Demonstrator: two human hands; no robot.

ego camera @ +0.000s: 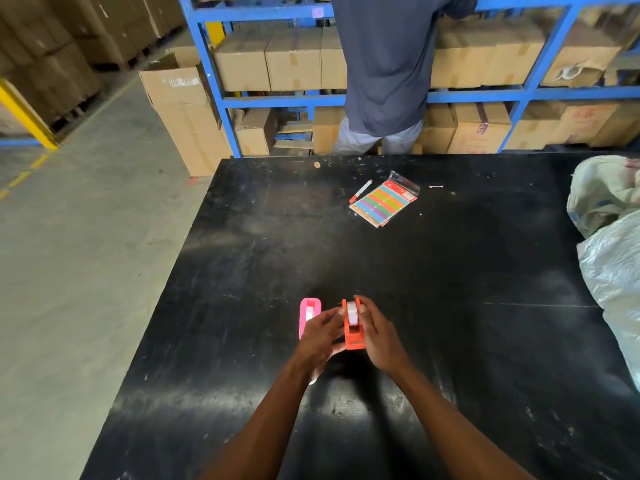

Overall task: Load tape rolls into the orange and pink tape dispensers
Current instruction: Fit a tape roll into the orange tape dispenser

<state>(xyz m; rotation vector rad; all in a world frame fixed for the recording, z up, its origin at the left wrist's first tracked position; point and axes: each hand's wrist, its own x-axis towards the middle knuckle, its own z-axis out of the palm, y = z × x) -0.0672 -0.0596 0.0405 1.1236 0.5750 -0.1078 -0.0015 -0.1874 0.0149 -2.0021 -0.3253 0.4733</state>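
An orange tape dispenser (354, 336) sits between my hands near the front middle of the black table (450, 271). A white tape roll (353, 312) rests in its cradle. My left hand (320, 336) holds the dispenser's left side, and my right hand (375, 332) grips its right side with fingertips at the roll. Just to the left stands a pink tape dispenser (307, 315) with something white inside; my left hand partly hides it.
A packet of coloured strips (384, 202) and a red-capped marker (361, 190) lie further back on the table. Pale sacks (609, 216) crowd the right edge. A person (391, 71) stands behind the table at blue shelving (263, 98) full of cardboard boxes.
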